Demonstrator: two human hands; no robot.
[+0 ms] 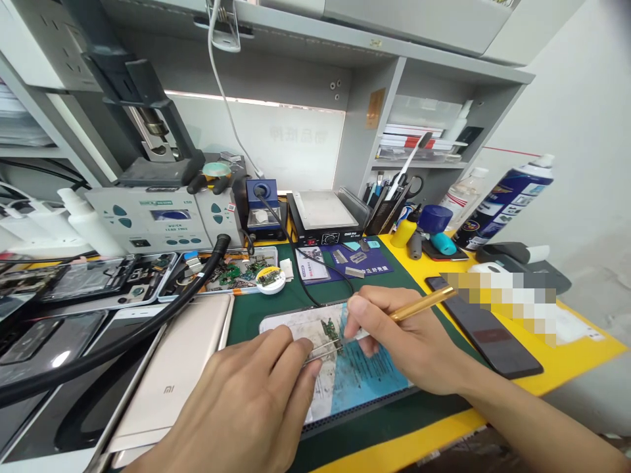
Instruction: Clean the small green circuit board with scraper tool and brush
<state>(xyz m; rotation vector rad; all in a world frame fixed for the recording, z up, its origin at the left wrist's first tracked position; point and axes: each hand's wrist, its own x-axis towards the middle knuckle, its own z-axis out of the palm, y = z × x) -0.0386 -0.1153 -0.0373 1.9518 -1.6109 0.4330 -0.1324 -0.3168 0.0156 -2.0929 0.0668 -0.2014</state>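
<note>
- Head view, lower centre of the frame: the left hand [246,401] is pinching a pair of metal tweezers [323,353], its grip closed on them, and the tips are pressing on a small green circuit board [331,330].
- Just right of centre, the right hand [399,341] is closing its grip around a gold-handled tool [419,305], with the working end touching the same board.
- The board is lying on a worn blue-and-white work pad [355,378], which is resting on the green mat [251,309] of the yellow-edged table [566,358].
- At lower left, a gold phone [172,381] is lying face down beside the pad, with a thick black hose [148,322] crossing above it.
- At middle left, a grey rework station [162,220] is standing behind a tray of parts [231,272].
- At right, a dark phone [486,328] is lying flat on the table, and a blue spray can [507,200] is standing in the upper right.
</note>
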